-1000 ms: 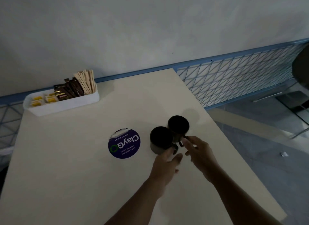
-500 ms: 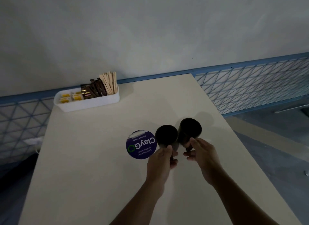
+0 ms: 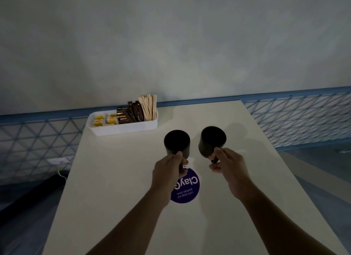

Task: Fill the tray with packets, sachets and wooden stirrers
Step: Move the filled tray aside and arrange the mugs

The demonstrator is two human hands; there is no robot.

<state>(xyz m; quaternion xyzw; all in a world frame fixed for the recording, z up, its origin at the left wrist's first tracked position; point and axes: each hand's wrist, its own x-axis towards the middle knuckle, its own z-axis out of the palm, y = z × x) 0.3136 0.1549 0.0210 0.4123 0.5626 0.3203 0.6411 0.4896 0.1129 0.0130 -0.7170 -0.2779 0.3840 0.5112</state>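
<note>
**Two dark mugs in hand, stocked tray at the far edge**

Beyond the left grip and off to its left, the white tray (image 3: 123, 128) sits at the far edge of the table (image 3: 114, 178). Its left compartments hold yellow sachets (image 3: 98, 121). Dark brown packets (image 3: 131, 113) stand leaning in the middle, and a bundle of wooden stirrers (image 3: 149, 107) stands at its right end, rising above the rim.

The left hand (image 3: 167, 171) has its grip clamped on the handle of the left mug (image 3: 177, 142), which is upright. Its inside is too dark to show any contents. Just below this grip, a round purple sticker (image 3: 187, 188) lies flat on the table, partly covered by the wrist.

To the right, the right hand (image 3: 229, 165) has its grip pinched round the handle of the right mug (image 3: 212, 141), which is tilted and equally dark inside. The two mugs are near each other but apart. Past the right grip runs a blue mesh railing (image 3: 294, 118).
</note>
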